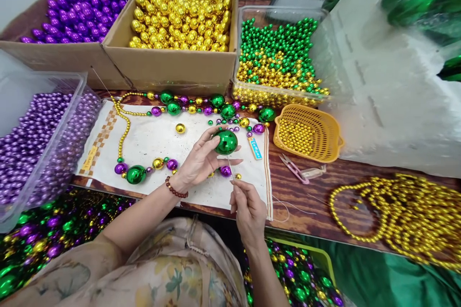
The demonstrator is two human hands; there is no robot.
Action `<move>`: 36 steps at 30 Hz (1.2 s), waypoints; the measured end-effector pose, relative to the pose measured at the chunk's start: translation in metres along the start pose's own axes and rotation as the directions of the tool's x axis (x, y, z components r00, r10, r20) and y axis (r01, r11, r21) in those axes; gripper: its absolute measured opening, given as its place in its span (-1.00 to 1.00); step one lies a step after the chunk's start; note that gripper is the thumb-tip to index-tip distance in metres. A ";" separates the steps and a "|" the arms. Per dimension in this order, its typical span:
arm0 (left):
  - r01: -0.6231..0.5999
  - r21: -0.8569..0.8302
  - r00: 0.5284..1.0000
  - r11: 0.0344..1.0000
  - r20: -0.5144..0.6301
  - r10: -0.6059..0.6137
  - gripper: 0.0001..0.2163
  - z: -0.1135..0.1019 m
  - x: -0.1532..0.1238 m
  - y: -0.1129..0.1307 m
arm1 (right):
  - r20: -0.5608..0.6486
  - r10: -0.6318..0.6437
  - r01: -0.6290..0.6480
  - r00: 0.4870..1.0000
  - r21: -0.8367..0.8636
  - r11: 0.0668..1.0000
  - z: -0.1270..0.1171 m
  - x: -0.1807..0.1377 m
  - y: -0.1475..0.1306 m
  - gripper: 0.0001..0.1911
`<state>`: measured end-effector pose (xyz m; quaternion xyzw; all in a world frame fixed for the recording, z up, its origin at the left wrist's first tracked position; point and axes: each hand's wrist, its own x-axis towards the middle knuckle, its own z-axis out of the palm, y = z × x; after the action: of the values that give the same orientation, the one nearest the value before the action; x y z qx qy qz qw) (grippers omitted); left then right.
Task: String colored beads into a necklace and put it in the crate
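My left hand (198,159) holds a large shiny green bead (226,142) between thumb and fingers, above the white cloth (151,141). Just below it, my right hand (249,206) pinches a thin needle (231,167), its upper end at the bead's underside. Whether the tip is inside the bead I cannot tell. Strung beads in green, gold and purple run along the cloth's far edge and down its left side, partly hidden behind my left hand. A loose gold bead (180,128) lies on the cloth, and small loose beads lie beyond the green one.
Cardboard boxes of purple beads (86,7) and gold beads (183,14) stand at the back. Clear tubs hold green and gold beads (281,53) and small purple beads (32,139). A yellow basket (333,136), pink-handled snips (297,170) and gold bead strands (418,216) are at right.
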<state>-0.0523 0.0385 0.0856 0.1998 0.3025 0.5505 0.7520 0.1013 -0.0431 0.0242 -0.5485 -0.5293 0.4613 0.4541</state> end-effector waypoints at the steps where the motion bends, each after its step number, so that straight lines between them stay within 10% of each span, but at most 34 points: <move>1: 0.008 -0.007 1.000 1.000 0.000 -0.008 -0.63 -0.001 0.000 0.000 | -0.004 -0.002 0.002 1.000 -0.003 1.000 0.000 0.000 0.000 -0.72; 21: 0.023 0.078 0.999 0.997 -0.043 -0.020 -0.67 0.006 -0.009 -0.029 | 0.074 0.056 -0.068 0.996 0.172 0.983 -0.006 0.010 -0.002 -0.70; 25: -0.004 0.227 0.998 0.974 -0.062 0.018 -0.66 0.008 -0.008 -0.044 | -0.058 0.165 -0.151 0.985 0.196 0.969 -0.018 0.010 0.003 -0.75; 32: -0.056 0.665 0.995 0.745 0.096 -0.010 -0.68 -0.007 0.019 -0.031 | -0.244 0.207 -0.144 0.948 0.250 0.957 -0.029 0.017 0.027 -0.73; 36: -0.139 0.929 0.980 0.343 0.080 0.180 -0.84 -0.029 0.065 0.008 | -0.248 0.242 -0.165 0.938 0.296 0.941 -0.035 0.017 0.035 -0.72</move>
<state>-0.0641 0.1014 0.0542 0.6078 0.5530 0.3570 0.4442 0.1413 -0.0270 -0.0050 -0.5935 -0.3312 0.4915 0.5445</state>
